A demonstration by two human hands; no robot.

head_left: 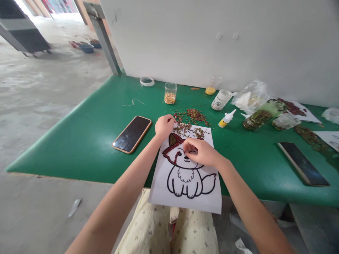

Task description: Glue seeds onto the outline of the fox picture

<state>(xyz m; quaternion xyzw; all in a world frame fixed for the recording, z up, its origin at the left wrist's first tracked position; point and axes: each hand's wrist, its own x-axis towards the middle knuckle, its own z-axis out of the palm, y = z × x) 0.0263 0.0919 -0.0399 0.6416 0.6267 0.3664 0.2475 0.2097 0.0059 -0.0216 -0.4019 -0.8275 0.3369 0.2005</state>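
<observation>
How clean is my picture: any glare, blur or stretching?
Head view: the doorway at top left is washed out; head view: pale glare on the left phone, sheen on the green table; head view: the blue basin is soft, while black lines on the drawing read clearly; head view: the grey machine leans, probably lens stretch.

Bright daylight enters at the upper left, bleaching the opening [67,7] almost white. The surface [87,141] has a pale sheen; the left phone [132,134] shows cloudy reflections. Shadows are soft, the seeds [196,115] slightly smeared, outer edges stretched.
</observation>
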